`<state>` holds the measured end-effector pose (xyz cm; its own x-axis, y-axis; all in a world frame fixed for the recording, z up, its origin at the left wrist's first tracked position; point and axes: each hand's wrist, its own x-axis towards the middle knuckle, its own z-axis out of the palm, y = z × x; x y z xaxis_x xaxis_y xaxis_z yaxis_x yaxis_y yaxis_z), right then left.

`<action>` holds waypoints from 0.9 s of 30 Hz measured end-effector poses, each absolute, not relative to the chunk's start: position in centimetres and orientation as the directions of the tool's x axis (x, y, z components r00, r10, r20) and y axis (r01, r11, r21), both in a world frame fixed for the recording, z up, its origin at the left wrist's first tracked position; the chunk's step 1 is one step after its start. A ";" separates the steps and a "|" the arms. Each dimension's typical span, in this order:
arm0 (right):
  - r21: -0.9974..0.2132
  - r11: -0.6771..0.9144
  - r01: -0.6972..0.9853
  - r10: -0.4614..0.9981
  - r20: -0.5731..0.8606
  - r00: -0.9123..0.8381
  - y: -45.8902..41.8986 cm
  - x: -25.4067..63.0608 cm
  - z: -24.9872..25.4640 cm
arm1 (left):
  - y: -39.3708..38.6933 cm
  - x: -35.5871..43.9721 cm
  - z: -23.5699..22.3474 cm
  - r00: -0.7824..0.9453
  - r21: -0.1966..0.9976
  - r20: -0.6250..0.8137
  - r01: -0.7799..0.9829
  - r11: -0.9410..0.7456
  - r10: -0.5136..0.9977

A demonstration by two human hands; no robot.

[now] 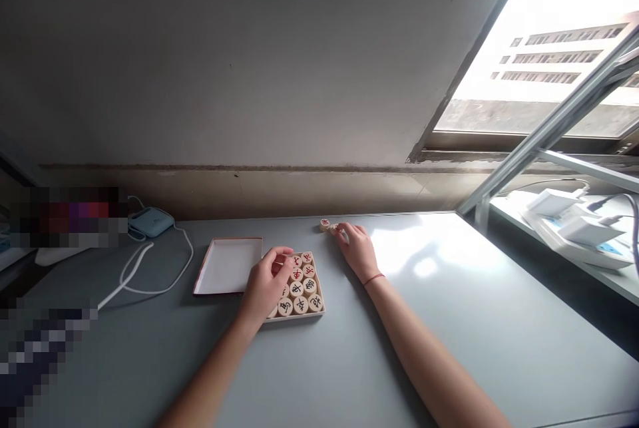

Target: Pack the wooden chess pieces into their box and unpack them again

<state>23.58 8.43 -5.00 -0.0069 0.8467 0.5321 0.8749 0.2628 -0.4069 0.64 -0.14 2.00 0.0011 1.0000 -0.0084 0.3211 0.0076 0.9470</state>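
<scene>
A shallow box (324, 310) of round wooden Chinese chess pieces, marked with red and black characters, lies on the grey table. Over its left side is my left hand (268, 279), fingers curled and thumb close to the index finger; whether a piece is between them is hidden. Farther back, my right hand (358, 251) has its fingertips closed on a Chinese chess piece (333, 229), partly covered by the fingers. Just left of that piece sits another one with a red character (325, 223).
An open box lid (227, 267) lies left of the box, its white inside facing up. A white cable (150, 290) loops near a blue device (151, 222) at the back left. White chargers (594, 229) stand on a shelf at the right, behind a metal frame (554, 128).
</scene>
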 end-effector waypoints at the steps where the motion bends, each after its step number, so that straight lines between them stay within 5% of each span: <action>1: -0.402 0.264 0.877 0.854 0.519 -0.019 8.4 23.5 -5.1 | -0.1 0.6 2.0 -0.003 0.948 -0.013 0.318 0.013 1.000; 16: -0.340 0.239 0.909 0.866 0.498 -0.041 7.8 23.3 -4.5 | 0.0 0.4 2.3 -0.005 0.915 0.051 0.402 -0.045 0.999; 21: -0.420 0.279 0.864 0.868 0.495 -0.039 5.0 21.1 -2.7 | 0.3 -0.2 1.3 0.024 0.584 0.313 0.784 -0.212 0.949; 27: -0.649 0.256 0.717 0.963 0.237 -0.130 1.1 17.4 -0.7 | 0.0 0.0 0.8 0.080 0.253 0.248 0.956 -0.145 0.966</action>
